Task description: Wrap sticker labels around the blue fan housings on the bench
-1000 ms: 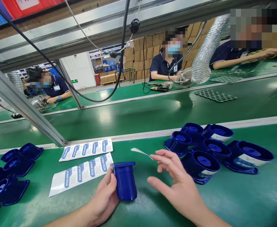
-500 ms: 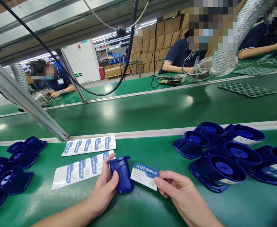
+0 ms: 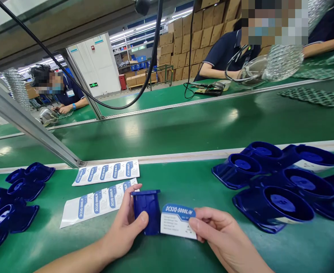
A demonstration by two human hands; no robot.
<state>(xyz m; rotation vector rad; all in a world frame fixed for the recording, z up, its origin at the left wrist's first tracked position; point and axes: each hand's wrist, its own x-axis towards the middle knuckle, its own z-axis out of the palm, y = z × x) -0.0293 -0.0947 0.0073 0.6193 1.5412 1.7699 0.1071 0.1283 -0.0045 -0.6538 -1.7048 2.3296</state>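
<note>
Above the glossy green worktop (image 3: 172, 258), the thin white-and-blue printed label (image 3: 175, 224), slanted half a second ago, sits nearly level at nine o'clock from the right hand (image 3: 219, 229), pinched between thumb and fingers. The left hand (image 3: 124, 231) curls around a shiny dark-blue plastic cup-shaped housing (image 3: 152, 208) at its two o'clock, flange uppermost.

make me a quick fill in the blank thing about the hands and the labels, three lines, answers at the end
1. The left hand holds a plastic housing coloured ____.
2. The right hand pinches a label whose header lettering is ____.
3. The number of label sheets lying on the green work surface is ____.
Missing words: blue; white; two.
</note>
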